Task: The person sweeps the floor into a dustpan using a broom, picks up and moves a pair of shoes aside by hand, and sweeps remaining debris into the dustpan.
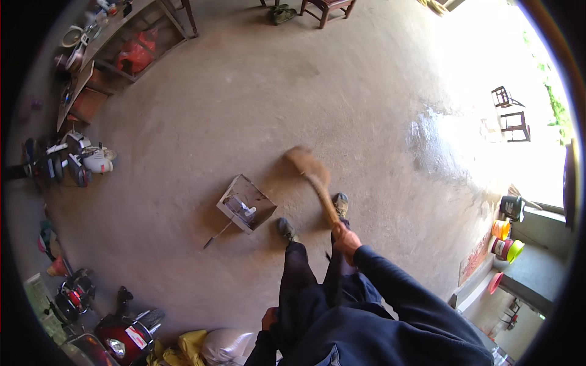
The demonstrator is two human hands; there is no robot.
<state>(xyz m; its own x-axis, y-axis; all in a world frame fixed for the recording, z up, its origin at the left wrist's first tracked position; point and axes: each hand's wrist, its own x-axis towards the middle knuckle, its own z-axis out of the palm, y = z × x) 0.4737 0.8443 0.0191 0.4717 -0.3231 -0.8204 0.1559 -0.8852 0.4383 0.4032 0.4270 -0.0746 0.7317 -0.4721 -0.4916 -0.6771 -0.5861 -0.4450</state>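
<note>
My right hand (346, 241) grips the handle of a short broom (326, 197) in front of my right leg. The broom's brown bristle head (307, 164) is blurred and lies low over the concrete floor, ahead of my shoes. My left hand (269, 319) hangs beside my left thigh, partly hidden, and its fingers cannot be made out. A box-shaped dustpan (262, 218) rests on the floor ahead and to the left of my left shoe (286, 228), its thin handle (216, 236) pointing back to the left. Some clear and white litter (242, 209) lies inside it.
A wooden stool (325, 10) and shoes (283, 14) stand at the far side. A long table (107, 34) lines the left. A red motorcycle (121, 338) and sacks (229, 345) are behind-left. Buckets (501, 228) stand at right. The floor shines near the doorway (435, 137).
</note>
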